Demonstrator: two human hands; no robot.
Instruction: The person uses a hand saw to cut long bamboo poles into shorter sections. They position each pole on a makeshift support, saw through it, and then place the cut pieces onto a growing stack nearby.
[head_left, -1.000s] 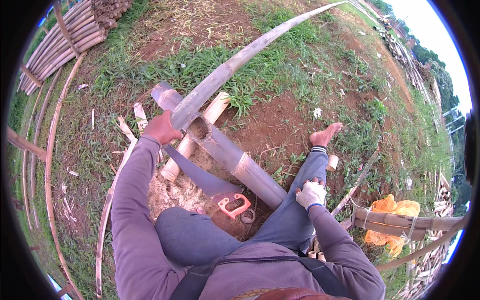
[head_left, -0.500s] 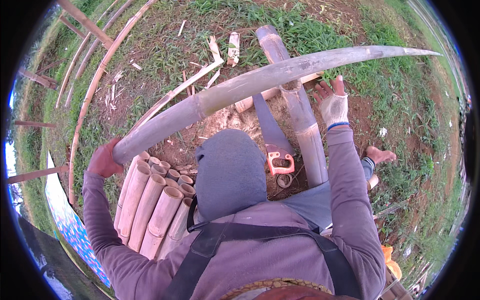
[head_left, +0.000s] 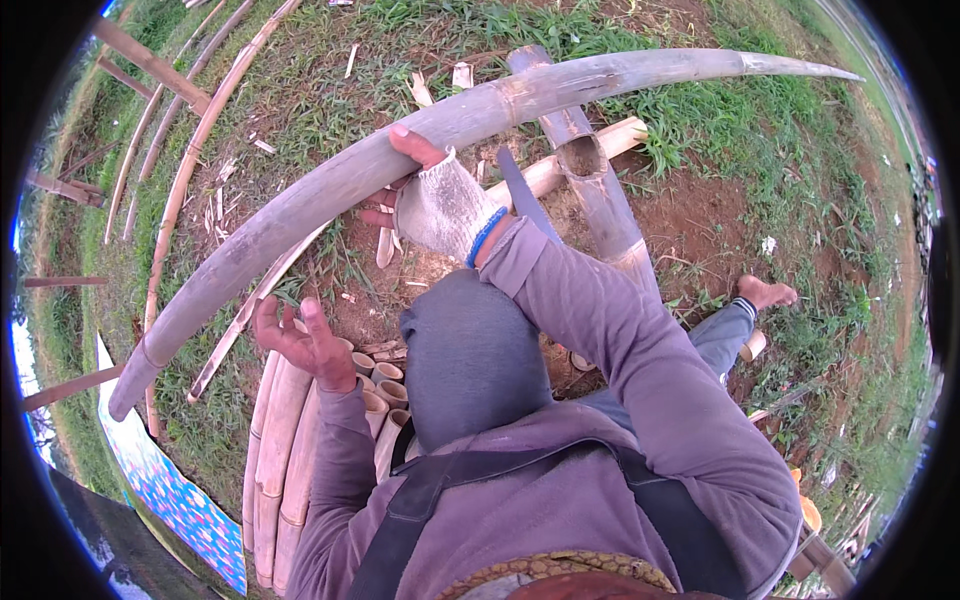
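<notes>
A long grey bamboo pole [head_left: 370, 170] slants across the view, its thick end low at the left and its thin tip at the far right. My right hand [head_left: 440, 205], in a white fingerless glove with a blue cuff, grips the pole near its middle, thumb over it and fingers tucked beneath. Just under the pole, my left hand [head_left: 308, 342] is open, fingers apart and holding nothing. A saw [head_left: 525, 195] shows only its blade; my right arm hides its handle. Beside it lies a thick bamboo length [head_left: 610, 215] with an opening cut in its upper side.
Short cut bamboo tubes [head_left: 270, 475] stand bundled at the left, next to my bent knee [head_left: 475, 350]. A pale bamboo piece [head_left: 622, 140] lies under the thick length. A split strip [head_left: 250, 320] rests on the grass. Curved bamboo rails [head_left: 190, 150] are at far left.
The pole has shifted left and away from me. My left hand has let go of its thick end. My right hand has swung left and taken hold near the pole's middle.
</notes>
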